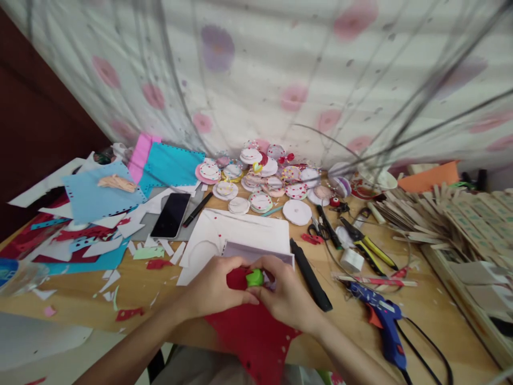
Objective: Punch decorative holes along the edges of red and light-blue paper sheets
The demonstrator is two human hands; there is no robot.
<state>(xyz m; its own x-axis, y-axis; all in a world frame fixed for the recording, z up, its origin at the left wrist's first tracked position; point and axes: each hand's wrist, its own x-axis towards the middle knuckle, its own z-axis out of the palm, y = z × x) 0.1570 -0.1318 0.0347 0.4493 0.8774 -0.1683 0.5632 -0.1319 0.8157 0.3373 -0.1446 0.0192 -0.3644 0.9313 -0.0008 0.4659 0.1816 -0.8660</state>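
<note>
My left hand (212, 289) and my right hand (286, 297) meet over a red foam sheet (252, 337) that hangs off the near edge of the wooden table (425, 315). Both hands are closed in a pinch. Between their fingertips sits a small green piece (255, 277), pressed against the top of the red sheet. My left fingers curl on the red sheet's upper edge. Just behind the hands lie white paper sheets (240, 232).
A black bar-shaped tool (310, 275) lies right of my right hand. A blue glue gun (382, 321), pliers (366, 243) and scissors (318, 230) lie further right. A phone (171, 215), blue foam sheets (100, 195), round decorated discs (260, 179) and cardboard strips (449, 214) fill the back.
</note>
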